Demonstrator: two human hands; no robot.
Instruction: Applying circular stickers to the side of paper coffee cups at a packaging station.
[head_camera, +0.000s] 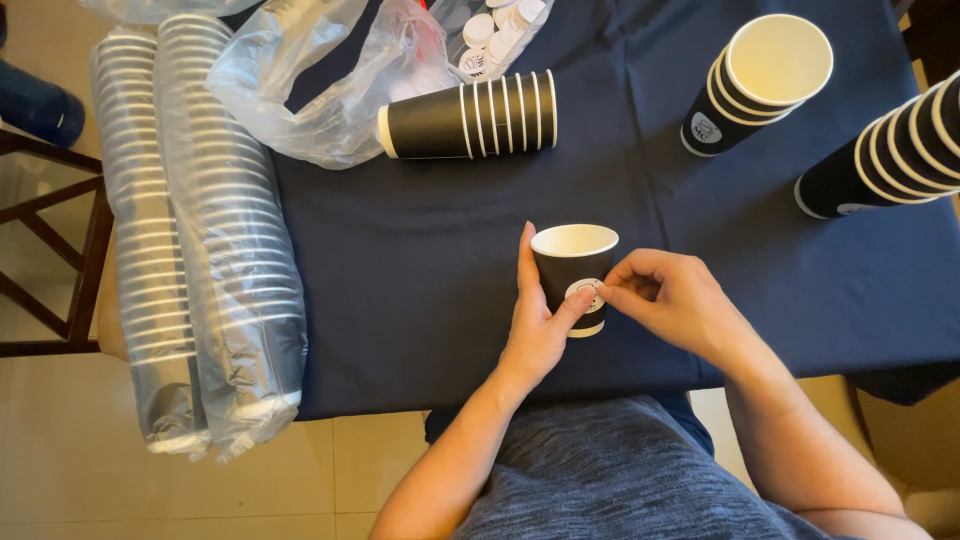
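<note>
Cup: your left hand (537, 320) held a black paper cup (574, 273) upright, just toward you from the lying cup stack (470, 117) | Sticker: your right hand's (668, 300) fingertips pinched the round white sticker (585, 296) on its near wall | Axis vertical; both hands touching.

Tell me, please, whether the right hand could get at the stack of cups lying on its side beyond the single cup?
Probably yes: the right hand is busy at the single cup, but only bare dark tablecloth separates it from the lying stack.
</note>
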